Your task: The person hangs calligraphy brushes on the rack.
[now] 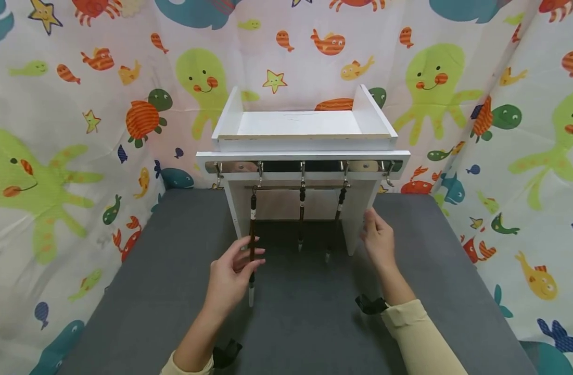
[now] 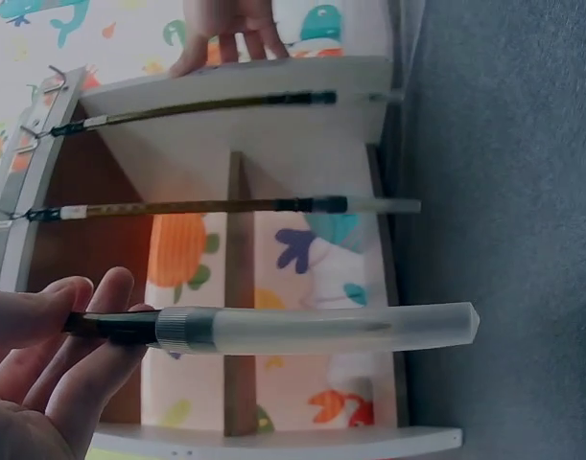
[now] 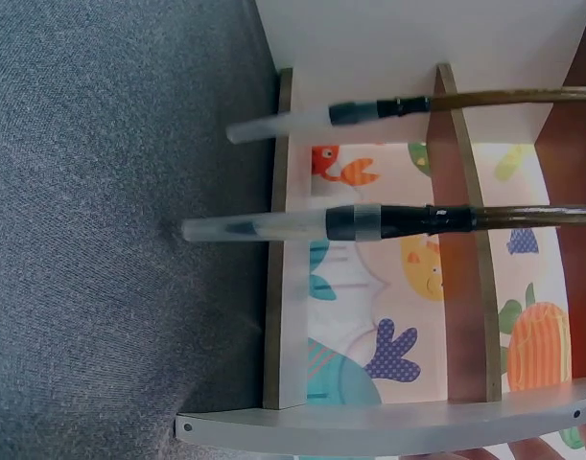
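My left hand (image 1: pixel 232 273) pinches the dark shaft of a calligraphy brush (image 1: pixel 252 224) between thumb and fingers. That brush hangs by its loop from a hook at the front of a white wooden shelf (image 1: pixel 302 155); a translucent cap (image 2: pixel 350 329) covers its tip. My right hand (image 1: pixel 379 239) is at the shelf's right side panel (image 1: pixel 361 224), its fingers (image 2: pixel 225 43) touching the outer face. To the right of the held brush hang a middle brush (image 1: pixel 302 213) and a right brush (image 1: pixel 338 219), both capped.
Several metal hooks (image 1: pixel 302 169) line the rail under the shelf top. An open tray section (image 1: pixel 295 124) forms the upper part. The shelf stands on a grey surface (image 1: pixel 295 323), before a curtain (image 1: pixel 286 62) printed with sea animals. Black straps (image 1: pixel 370 304) circle the wrists.
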Tool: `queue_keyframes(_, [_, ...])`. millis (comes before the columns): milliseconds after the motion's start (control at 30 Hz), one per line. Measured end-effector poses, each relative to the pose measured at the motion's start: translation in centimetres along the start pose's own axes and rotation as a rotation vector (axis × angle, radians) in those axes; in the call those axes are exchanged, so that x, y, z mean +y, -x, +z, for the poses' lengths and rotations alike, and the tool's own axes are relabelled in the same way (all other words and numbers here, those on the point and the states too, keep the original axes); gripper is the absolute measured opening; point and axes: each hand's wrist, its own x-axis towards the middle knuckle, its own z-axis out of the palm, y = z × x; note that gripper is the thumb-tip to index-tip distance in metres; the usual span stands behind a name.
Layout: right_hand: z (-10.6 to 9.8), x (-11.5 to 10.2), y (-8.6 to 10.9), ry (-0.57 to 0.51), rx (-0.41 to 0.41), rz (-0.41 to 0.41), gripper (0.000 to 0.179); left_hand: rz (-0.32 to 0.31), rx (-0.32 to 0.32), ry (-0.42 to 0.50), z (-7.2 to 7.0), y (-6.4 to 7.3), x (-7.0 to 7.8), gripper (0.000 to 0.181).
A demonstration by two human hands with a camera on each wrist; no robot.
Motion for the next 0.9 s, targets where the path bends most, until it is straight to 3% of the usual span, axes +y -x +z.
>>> queue_keyframes(333, [0.0,0.2,-0.1,-0.003,0.013,-0.006,0.061,-0.012,0.01,-0.05,0.8,-0.8,-1.4,0.051])
queue_keyframes(500, [-0.1,0.2,-0.2,-0.016,0.003,0.017,0.054,-0.022,0.006,-0.058,0.7,-1.1,-1.3,0.051])
queue_keyframes(900, [0.1,-0.9,0.6,-0.013,0.002,0.007,0.06,-0.013,0.006,-0.061,0.6,-1.6,-1.0,0.05])
